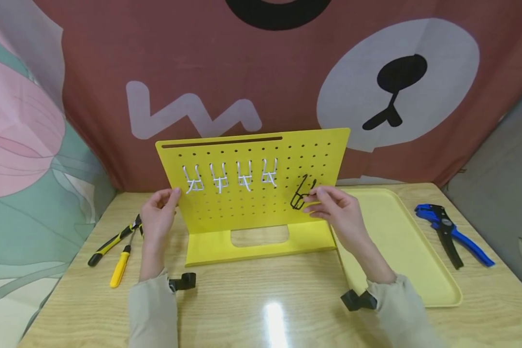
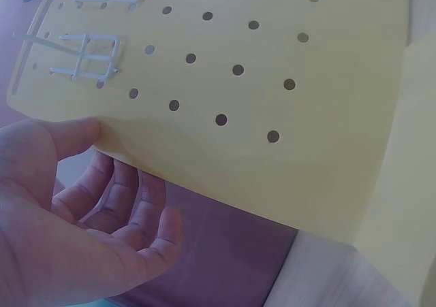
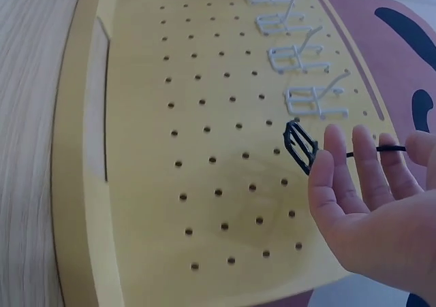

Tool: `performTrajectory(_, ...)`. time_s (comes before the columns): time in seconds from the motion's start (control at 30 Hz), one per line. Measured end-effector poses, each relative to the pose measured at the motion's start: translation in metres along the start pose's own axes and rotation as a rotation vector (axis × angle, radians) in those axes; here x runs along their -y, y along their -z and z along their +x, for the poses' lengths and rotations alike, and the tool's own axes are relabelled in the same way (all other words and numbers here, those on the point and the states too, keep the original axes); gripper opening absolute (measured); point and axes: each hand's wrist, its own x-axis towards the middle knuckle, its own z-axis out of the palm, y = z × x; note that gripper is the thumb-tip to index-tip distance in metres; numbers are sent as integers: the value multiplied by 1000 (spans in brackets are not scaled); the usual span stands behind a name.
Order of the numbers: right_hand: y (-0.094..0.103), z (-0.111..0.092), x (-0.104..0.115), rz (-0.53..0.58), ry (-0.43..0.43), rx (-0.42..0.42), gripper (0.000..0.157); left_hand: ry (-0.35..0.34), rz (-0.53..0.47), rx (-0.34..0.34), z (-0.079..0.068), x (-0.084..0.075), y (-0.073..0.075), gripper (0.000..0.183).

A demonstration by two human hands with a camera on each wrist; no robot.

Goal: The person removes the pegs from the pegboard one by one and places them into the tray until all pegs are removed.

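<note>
A yellow pegboard (image 1: 243, 223) stands upright on its yellow base, with several white wire hooks (image 1: 220, 181) hanging in a row across its upper part. My left hand (image 1: 156, 217) pinches the board's left edge; in the left wrist view the thumb lies on the front face and the other fingers are behind the edge. In front of the board's right part, my right hand (image 1: 341, 210) holds a black wire hook (image 3: 300, 147) between thumb and fingers. Its prongs point upward in the head view, to the right of the white hooks. Whether it touches the board I cannot tell.
Right of the board lies a pale yellow tray (image 1: 400, 241), partly under my right arm. Blue-and-black wire strippers (image 1: 448, 227) lie beyond it. Pliers with yellow-black handles (image 1: 113, 244) and a yellow-handled screwdriver (image 1: 120, 268) lie on the left. A patterned cloth hangs behind.
</note>
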Motion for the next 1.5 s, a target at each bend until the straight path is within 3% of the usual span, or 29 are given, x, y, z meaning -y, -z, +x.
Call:
performTrajectory(0.2,21,-5,1,-110,-22,43,21,7,-4,5,0,0,0,42)
performTrajectory(0.37,42,-9,6,-169,-19,33,17,-1,-2,13,1,0,0,43)
performTrajectory(0.73,83,-10,16,-145,6,15,18,2,-9,10,1,0,0,43)
performTrajectory(1.03,111,-5,21,-180,-20,-58,17,10,-1,5,-1,-1,0,43)
performTrajectory(1.5,153,7,3,-243,-122,-122,15,20,-10,7,1,0,0,42)
